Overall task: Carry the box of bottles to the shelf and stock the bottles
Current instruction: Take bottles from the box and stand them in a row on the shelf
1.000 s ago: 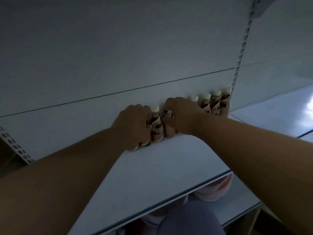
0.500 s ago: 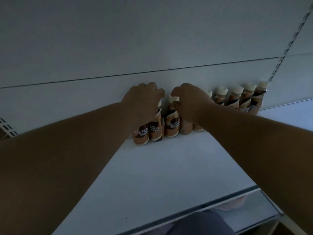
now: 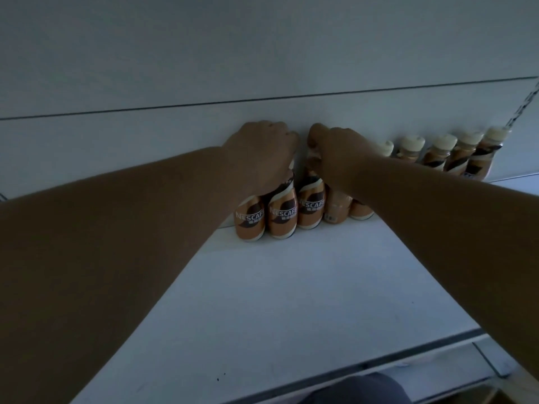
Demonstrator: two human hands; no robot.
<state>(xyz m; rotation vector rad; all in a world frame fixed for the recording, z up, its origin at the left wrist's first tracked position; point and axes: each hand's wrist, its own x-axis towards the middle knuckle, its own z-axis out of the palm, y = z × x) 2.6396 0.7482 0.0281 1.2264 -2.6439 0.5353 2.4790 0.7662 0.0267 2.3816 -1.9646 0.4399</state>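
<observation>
Reaching from the head view, both bare arms stretch across a white shelf [image 3: 291,287] to a row of bottles [image 3: 310,205] lined up against the pale back panel [image 3: 204,68]. The left hand [image 3: 262,153] is curled over the tops of the two leftmost bottles, fingers bent down around their necks; the brown labels read NESCAFE below the knuckles. The right hand [image 3: 338,150] is closed around the neck and cap of the third bottle, fingertips pinching near its top, with the wrist crossing over the next two bottles in the row. Further right, well clear of the hands, five more bottles with cream caps [image 3: 411,142] stand side by side, ending beside a slotted upright [image 3: 525,103]. All the bottles stand at the shelf's rear edge, touching or just beside one another. A dark strip runs along the shelf's front edge [image 3: 379,365], and a grey garment [image 3: 355,389] shows below it. The box is not seen here.
</observation>
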